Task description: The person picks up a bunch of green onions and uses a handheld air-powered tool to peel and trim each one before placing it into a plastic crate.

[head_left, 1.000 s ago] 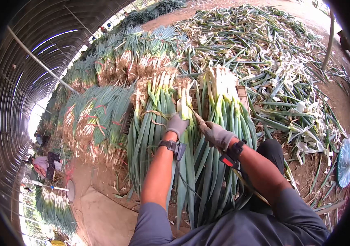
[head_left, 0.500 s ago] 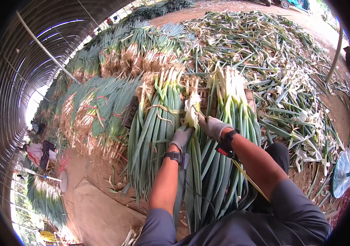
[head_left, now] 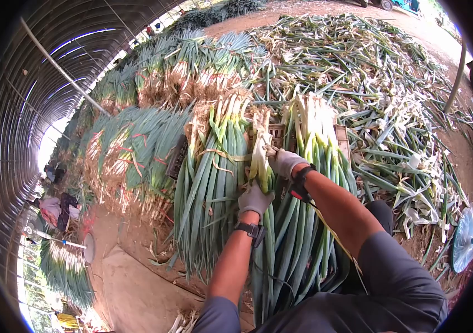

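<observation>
My left hand (head_left: pixel 256 200), in a grey glove, is closed round green onion stalks (head_left: pixel 259 158) just below their pale part. Higher up, my right hand (head_left: pixel 287 163), also gloved, has its fingers pressed together at the side of the same pale stems; whatever is between them is too small to name. A bundle of onions (head_left: pixel 214 166) with a loose tie round it lies to the left. Peeled white onions (head_left: pixel 315 127) lie on the right, their leaves running down toward my lap. Part of a brown crate (head_left: pixel 277 131) shows behind the stems.
Tied onion bundles (head_left: pixel 131 150) are stacked at the left. A large heap of stripped leaves (head_left: pixel 353 72) spreads behind and right. A metal pole (head_left: pixel 61 69) slants at upper left. Clear plastic (head_left: pixel 465 238) hangs at the right edge, and a round-plated stand (head_left: pixel 89 248) is at lower left.
My left hand has shifted down and right along the stalks. My right hand has stayed beside the pale stems, where the loose white layer has moved away and more smooth stem shows.
</observation>
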Tool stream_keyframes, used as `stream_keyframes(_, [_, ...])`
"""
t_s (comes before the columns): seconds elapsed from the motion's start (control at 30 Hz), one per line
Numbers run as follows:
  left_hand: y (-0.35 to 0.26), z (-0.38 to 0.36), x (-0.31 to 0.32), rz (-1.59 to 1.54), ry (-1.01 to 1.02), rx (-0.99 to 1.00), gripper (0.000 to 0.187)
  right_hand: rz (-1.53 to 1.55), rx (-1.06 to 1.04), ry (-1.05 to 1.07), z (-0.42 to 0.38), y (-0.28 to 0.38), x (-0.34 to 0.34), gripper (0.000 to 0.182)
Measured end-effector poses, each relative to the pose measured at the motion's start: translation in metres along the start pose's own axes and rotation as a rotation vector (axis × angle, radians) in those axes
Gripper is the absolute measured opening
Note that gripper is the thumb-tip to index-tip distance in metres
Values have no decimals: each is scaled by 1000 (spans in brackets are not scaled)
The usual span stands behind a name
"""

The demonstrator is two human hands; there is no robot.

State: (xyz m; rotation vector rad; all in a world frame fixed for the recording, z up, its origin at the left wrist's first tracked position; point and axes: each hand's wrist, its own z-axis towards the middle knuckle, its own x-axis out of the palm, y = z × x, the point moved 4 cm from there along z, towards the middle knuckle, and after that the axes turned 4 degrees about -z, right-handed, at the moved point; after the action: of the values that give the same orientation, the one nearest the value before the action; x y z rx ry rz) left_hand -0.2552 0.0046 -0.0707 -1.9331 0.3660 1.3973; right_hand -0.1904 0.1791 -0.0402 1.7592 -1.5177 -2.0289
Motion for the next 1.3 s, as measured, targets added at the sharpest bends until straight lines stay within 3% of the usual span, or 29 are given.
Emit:
stream_keyframes(0.13, [-16, -9, -13, 94, -8, -29, 81, 128, 180, 91, -3, -9, -13, 72])
stream_keyframes(0.17, [-20, -11, -16, 134, -15, -43, 80, 203, 180, 133, -19, -2, -23, 81])
stream_keyframes(0.27, [-28, -11, -32, 136, -51, 21, 73, 184, 141, 188, -46, -2, -45, 87])
stream_keyframes(0.4, [-39, 9, -71, 99, 2, 4, 82, 561, 167, 297, -106, -24, -57, 80])
stream_keyframes(0.5, [-72, 32, -121, 162, -90, 117, 84, 547, 138, 461, -150, -31, -93, 82])
stream_keyframes(0.6, [-142, 43, -188, 170, -228, 236, 78, 816, 144, 316, -139, -63, -100, 82])
stream_keyframes(0.67, [-170, 66, -223, 37, -329, 389, 67, 760, 383, 171, -139, -87, -121, 85])
stream_keyframes(0.73, [-205, 68, -248, -153, -298, 504, 56, 1026, 335, -23, -124, -117, -119, 61])
stream_keyframes(0.77, [-213, 81, -251, -204, -222, 475, 50, 1061, 356, -8, -122, -127, -122, 62])
stream_keyframes(0.9, [-232, 94, -193, -318, -88, 433, 52, 1117, 302, -78, -140, -130, -146, 56])
stream_keyframes(0.93, [-221, 111, -158, -376, -126, 491, 57, 1131, 294, -76, -138, -134, -144, 56])
stream_keyframes(0.97, [-215, 118, -124, -359, 157, 331, 64, 1143, 285, -72, -134, -139, -139, 56])
stream_keyframes(1.03, [-201, 109, -54, -499, 216, 508, 63, 1068, 283, -74, -134, -138, -137, 58])
stream_keyframes(1.07, [-194, 108, -24, -335, 310, 457, 64, 1075, 246, -44, -134, -134, -135, 58])
stream_keyframes(1.1, [-173, 115, 22, -361, 217, 420, 61, 1081, 208, -16, -133, -130, -132, 58])
stream_keyframes(1.13, [-189, 73, 13, -209, 256, 390, 58, 1082, 197, -8, -134, -124, -129, 59])
stream_keyframes(1.2, [-193, 47, 11, -238, 139, 398, 48, 1098, 159, 80, -126, -117, -119, 55])
stream_keyframes(1.3, [-163, 38, 28, -434, 290, 454, 41, 1230, 108, 192, -115, -86, -106, 48])
